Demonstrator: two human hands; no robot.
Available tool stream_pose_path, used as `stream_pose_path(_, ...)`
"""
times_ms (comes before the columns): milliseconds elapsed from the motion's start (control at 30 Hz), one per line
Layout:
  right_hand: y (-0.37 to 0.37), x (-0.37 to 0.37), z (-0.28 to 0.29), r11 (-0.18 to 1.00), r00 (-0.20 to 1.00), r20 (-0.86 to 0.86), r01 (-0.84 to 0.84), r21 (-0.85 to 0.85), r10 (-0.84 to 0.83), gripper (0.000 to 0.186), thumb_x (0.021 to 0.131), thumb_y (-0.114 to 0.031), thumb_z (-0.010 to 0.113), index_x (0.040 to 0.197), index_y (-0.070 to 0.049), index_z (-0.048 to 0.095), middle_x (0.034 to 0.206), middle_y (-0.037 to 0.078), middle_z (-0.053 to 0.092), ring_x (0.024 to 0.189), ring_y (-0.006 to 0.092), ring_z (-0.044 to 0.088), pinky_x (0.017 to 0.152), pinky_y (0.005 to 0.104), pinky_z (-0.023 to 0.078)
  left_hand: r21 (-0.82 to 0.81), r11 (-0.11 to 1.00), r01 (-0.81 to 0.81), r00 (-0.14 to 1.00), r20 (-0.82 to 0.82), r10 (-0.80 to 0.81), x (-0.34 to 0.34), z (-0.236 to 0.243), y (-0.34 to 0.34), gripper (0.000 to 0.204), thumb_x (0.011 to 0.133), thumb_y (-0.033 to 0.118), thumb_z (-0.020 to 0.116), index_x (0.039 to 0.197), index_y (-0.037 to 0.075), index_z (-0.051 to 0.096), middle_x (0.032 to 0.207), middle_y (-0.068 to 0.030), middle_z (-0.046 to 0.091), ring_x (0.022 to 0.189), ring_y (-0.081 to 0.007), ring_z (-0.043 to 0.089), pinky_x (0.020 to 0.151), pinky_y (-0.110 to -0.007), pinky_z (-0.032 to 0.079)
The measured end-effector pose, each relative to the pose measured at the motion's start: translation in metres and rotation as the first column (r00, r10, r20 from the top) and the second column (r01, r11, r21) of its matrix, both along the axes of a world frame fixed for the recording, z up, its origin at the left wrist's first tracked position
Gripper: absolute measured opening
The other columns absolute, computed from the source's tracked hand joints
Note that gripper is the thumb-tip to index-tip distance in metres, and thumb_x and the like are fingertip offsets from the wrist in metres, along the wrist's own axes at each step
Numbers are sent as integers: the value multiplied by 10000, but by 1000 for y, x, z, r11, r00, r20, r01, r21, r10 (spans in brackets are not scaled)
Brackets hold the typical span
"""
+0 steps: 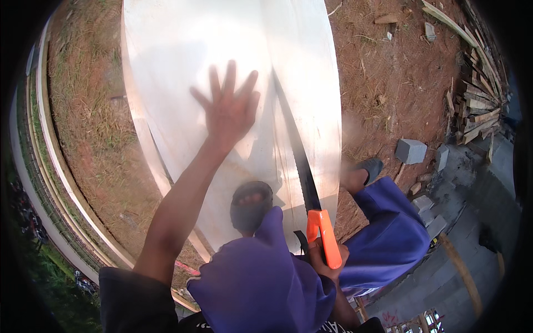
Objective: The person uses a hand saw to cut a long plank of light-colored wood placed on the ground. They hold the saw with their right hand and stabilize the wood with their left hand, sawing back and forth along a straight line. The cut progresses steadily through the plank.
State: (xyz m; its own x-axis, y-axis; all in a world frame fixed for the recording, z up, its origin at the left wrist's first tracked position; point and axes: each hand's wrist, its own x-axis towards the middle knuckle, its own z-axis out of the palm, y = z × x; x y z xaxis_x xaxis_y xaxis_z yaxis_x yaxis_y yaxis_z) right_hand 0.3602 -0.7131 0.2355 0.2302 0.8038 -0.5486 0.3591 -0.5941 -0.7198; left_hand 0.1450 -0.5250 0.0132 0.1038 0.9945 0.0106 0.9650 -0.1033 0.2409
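Note:
A pale wooden board [166,83] stretches away in front of me, bright with sunlight at its far part. My left hand [229,114] lies flat on it with the fingers spread. In my right hand [328,256] is the orange handle of a hand saw [300,161], gripped near my knee. The saw's dark toothed blade points away from me, and its tip meets the board just right of my left hand. A thin line runs along the board beyond the tip. My sandalled foot [251,208] rests on the board's near part.
Reddish soil with dry grass [94,111] lies on both sides. At the right are a grey block [411,151], a pile of scrap wood [480,108] and grey paving [400,302]. My other sandalled foot [371,169] is off the board's right edge. Long pale rails [47,116] curve along the left.

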Motion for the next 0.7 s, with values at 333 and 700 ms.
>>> stream_pose_path(333, 140, -43, -100, 990, 989, -126, 90, 104, -77, 225, 887, -99, 646, 725, 34, 565, 577, 25, 526, 585, 60, 461, 521, 310, 380, -9, 1000, 24, 999, -25, -24, 3, 1, 2, 474, 1055, 421, 491, 1510, 291, 530, 1682, -165, 260, 1543, -525, 115, 1033, -894, 35)
stream_pose_path(700, 88, -29, -85, 998, 988, -142, 58, 27, -53, 181, 897, -31, 631, 741, 22, 556, 592, -14, 495, 583, 45, 435, 509, 294, 367, 1, 1000, 14, 1000, 0, -14, 0, -5, 1, 472, 1045, 416, 522, 1502, 300, 538, 1684, -176, 249, 1544, -533, 89, 1028, -898, 30)
